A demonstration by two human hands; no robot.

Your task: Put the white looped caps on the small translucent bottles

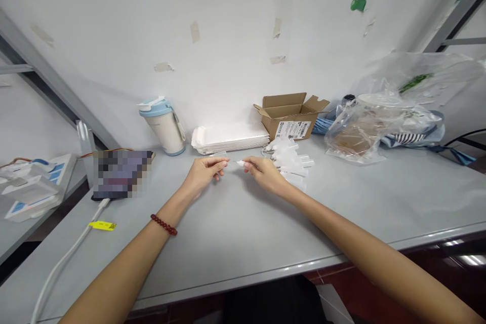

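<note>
My right hand [261, 172] pinches a small white piece [240, 163] with a thin, needle-like tip pointing left. Facing it, my left hand [207, 172] has thumb and index finger pressed together near that tip. What they hold is too small to make out. A short clear tube [218, 154] shows just behind the left fingers; whether they touch it I cannot tell. Beyond the right hand lies a pile of small white pieces with clear tube-like parts [290, 157] on the grey table [212, 243].
Behind my hands are stacked white trays [231, 139] and an open cardboard box [290, 119]. A blue-lidded cup [163, 126] stands to their left, with a phone [121, 174] on a white cable [68, 258]. Clear plastic bags [357, 136] and blue cloth [433, 126] lie right.
</note>
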